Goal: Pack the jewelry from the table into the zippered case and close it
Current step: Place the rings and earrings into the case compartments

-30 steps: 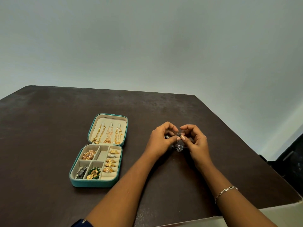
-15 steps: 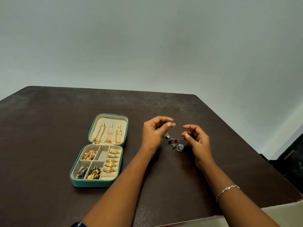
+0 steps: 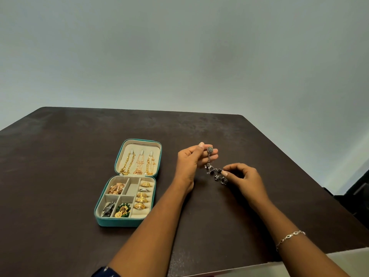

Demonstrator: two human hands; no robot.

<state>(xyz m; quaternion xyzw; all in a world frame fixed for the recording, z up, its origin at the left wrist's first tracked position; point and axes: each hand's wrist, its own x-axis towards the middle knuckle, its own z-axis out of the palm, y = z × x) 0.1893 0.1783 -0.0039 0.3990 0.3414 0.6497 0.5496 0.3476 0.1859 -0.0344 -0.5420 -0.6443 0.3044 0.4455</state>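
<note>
A teal zippered case (image 3: 103,221) lies open on the dark table (image 3: 60,156), left of centre. Three chains hang in its lid; gold rings, a rose-gold piece, a dark piece and green-gold earrings fill its compartments. To the right of the case, my left hand (image 3: 189,162) pinches the round top of a dark silver dangling piece (image 3: 209,150) and holds it up. My right hand (image 3: 244,178) pinches the lower end of the silver jewelry (image 3: 218,176), which stretches between both hands just above the table.
One small compartment (image 3: 132,188) in the case's middle holds nothing. The table's right edge (image 3: 299,168) runs close past my right hand, and its near edge (image 3: 239,266) lies under my forearms. A silver bracelet (image 3: 290,237) sits on my right wrist.
My hands were together around the silver jewelry, then drew apart. My left hand has lifted one end upward, while my right hand keeps the other end low.
</note>
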